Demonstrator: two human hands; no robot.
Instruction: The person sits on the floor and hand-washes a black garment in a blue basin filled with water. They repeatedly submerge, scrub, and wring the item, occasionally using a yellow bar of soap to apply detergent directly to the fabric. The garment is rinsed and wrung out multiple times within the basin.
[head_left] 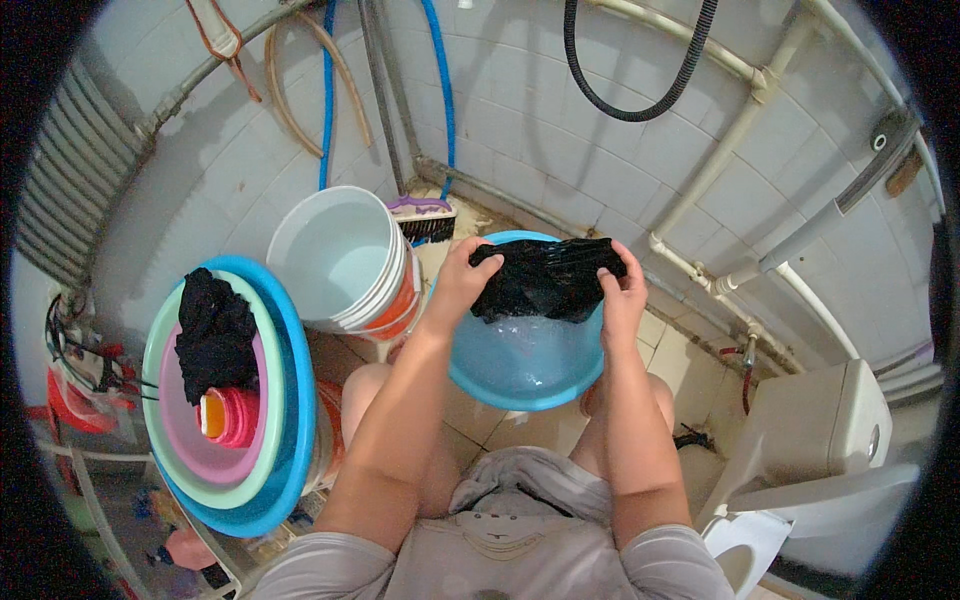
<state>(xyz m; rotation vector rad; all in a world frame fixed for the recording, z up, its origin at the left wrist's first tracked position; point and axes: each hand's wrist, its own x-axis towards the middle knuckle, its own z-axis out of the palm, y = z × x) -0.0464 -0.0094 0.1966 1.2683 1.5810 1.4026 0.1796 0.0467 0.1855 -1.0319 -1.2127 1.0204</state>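
Observation:
Both my hands hold a wet black piece of clothing (pixel 545 278), stretched sideways above a light blue basin (pixel 527 398); its exact kind cannot be made out. My left hand (pixel 466 284) pinches the left end between thumb and fingers. At the opposite end, my right hand (pixel 623 292) grips the fabric the same way. The garment's lower edge hangs close over cloudy, bubbly water in the basin; whether it touches the water is unclear. The basin sits low between my knees.
At left, nested blue (pixel 300 400), mint green (pixel 262 470) and pink basins (pixel 235 462) hold black cloth (pixel 215 335) and a bright pink container (pixel 238 415). A white bucket (pixel 400 275) of water stands beyond, beside a brush (pixel 430 220). A toilet (pixel 815 425) is right; pipes (pixel 690 265) line the wall.

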